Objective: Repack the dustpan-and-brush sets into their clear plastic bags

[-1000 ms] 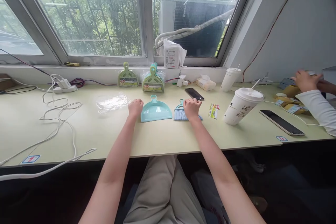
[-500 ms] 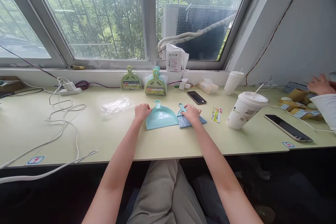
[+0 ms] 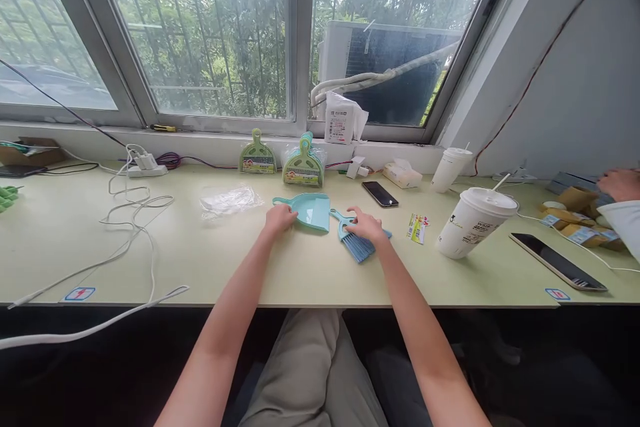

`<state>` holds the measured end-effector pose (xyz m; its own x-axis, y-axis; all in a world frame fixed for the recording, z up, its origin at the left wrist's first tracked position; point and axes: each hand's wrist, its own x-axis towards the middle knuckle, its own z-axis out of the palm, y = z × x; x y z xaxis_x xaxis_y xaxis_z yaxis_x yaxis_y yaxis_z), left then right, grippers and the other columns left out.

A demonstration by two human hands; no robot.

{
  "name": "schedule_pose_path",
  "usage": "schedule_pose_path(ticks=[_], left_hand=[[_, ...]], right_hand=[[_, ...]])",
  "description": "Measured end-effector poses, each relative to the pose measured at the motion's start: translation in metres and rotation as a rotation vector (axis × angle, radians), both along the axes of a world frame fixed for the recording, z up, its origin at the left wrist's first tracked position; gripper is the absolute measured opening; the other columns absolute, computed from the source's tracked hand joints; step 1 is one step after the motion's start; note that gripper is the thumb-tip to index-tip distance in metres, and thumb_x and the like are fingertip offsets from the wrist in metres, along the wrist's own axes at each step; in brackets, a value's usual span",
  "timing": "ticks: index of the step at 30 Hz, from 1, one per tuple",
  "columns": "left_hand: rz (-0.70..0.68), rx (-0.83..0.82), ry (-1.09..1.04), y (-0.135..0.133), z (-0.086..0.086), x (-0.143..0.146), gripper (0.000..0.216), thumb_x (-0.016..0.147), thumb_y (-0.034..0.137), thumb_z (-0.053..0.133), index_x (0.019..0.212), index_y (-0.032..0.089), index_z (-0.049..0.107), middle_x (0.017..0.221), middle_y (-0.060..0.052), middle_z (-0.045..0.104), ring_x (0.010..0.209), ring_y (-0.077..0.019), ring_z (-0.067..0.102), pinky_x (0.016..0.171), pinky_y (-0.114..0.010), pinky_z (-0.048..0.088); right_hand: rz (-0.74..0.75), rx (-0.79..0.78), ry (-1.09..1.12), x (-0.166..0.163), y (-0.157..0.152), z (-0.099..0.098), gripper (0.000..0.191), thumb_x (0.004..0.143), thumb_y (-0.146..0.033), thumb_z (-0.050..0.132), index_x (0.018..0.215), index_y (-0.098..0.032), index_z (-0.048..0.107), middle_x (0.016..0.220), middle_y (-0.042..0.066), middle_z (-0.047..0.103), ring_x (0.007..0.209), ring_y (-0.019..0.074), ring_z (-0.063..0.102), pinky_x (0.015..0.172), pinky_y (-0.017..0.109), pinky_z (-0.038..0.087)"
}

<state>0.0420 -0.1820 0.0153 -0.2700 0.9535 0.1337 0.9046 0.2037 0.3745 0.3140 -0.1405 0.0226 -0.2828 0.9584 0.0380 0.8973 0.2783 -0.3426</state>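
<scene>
Mid-frame: turquoise plastic dustpan (image 3: 317, 211) now swivelled, mouth toward blue-bristled turquoise brush (image 3: 360, 248) | left hand (image 3: 281, 219): pinch unclear | right hand (image 3: 369, 227): fingers spread

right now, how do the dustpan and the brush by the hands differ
The dustpan is a smooth, shallow scoop, while the brush ends in blue bristles. The dustpan's handle points left, its straight edge facing right; the brush lies slanted, handle toward the far left and bristles toward the near right. The left hand is at the dustpan, the right hand at the brush. Both have turquoise handles.
</scene>
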Motion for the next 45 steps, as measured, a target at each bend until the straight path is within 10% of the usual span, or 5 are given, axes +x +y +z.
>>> schedule_pose_path(ticks=[10,17,24,32,45], left_hand=[[-0.132,0.045,0.005,-0.002,-0.003,0.024,0.030,0.084,0.031,0.044,0.057,0.020,0.047,0.068,-0.006,0.059,0.071,-0.0215,0.057,0.059,-0.029,0.032],[-0.841,-0.097,-0.560,-0.009,-0.002,0.061,0.033,0.082,0.048,0.055,0.074,0.017,0.062,0.077,-0.004,0.066,0.072,-0.0158,0.058,0.066,-0.027,0.042],[-0.379,0.422,-0.460,0.004,0.000,0.024,0.049,0.068,0.037,0.074,0.112,0.022,0.060,0.118,-0.009,0.060,0.108,-0.0243,0.053,0.084,-0.035,0.045],[-0.539,0.359,-0.096,0.001,-0.018,0.048,0.065,0.074,0.022,0.071,0.135,0.024,0.046,0.105,-0.007,0.063,0.100,-0.0219,0.058,0.091,-0.034,0.042],[-0.594,0.254,0.234,-0.006,-0.011,0.065,0.029,0.084,0.003,0.043,0.096,0.018,0.066,0.109,-0.011,0.065,0.100,-0.0231,0.061,0.088,-0.034,0.043]], right_hand=[[-0.126,0.286,0.155,-0.016,-0.002,-0.006,0.035,0.076,-0.021,0.057,0.111,-0.023,0.051,0.093,0.004,0.069,0.091,0.0209,0.061,0.082,0.033,0.031],[0.054,0.318,0.144,-0.024,-0.005,-0.008,0.032,0.080,-0.025,0.058,0.111,-0.026,0.052,0.093,0.002,0.069,0.092,0.0204,0.060,0.083,0.033,0.030],[0.141,0.217,0.192,-0.024,-0.006,-0.008,0.027,0.078,-0.027,0.061,0.104,-0.025,0.053,0.096,0.000,0.069,0.090,0.0183,0.061,0.082,0.032,0.033],[0.223,0.170,0.244,-0.024,-0.002,-0.012,0.023,0.077,-0.027,0.063,0.095,-0.022,0.049,0.097,0.000,0.068,0.078,0.0163,0.060,0.083,0.032,0.034],[0.249,0.083,0.274,-0.020,0.002,-0.009,0.014,0.075,-0.026,0.063,0.085,-0.022,0.055,0.093,-0.002,0.066,0.077,0.0138,0.058,0.068,0.024,0.035]])
